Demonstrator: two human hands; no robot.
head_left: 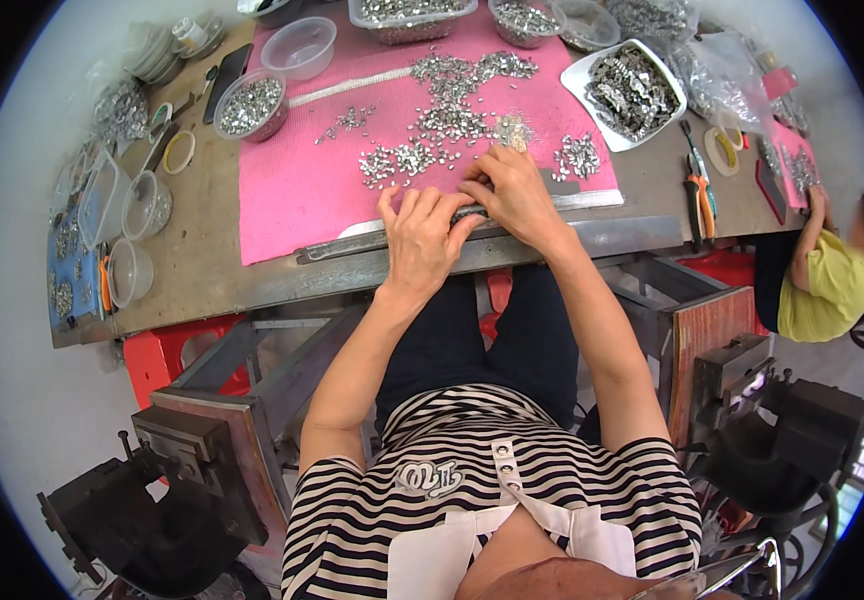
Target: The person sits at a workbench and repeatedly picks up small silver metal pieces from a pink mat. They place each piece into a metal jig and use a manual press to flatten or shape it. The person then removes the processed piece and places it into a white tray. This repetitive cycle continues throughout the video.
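Observation:
At the table's near edge, my left hand (420, 238) pinches a short dark segmented metal strip (467, 213) between thumb and fingers. My right hand (514, 195) is beside it, fingertips pressed together at the strip's far side; whatever they grip is too small to tell. Both hands are over a long grey metal bar (352, 243) along the front of the pink mat (287, 200). Just beyond them lie loose piles of small silver metal pieces (452, 122), with a small pale gold heap (512, 132) close to my right fingers.
A white tray (574, 78) of dark metal strips stands right, near orange-handled pliers (693, 205) and a tape roll (720, 150). Plastic tubs (252, 105) of silver pieces line the back and left. Another person (832, 280) in yellow-green sits far right. Metal frames (282, 360) flank my legs.

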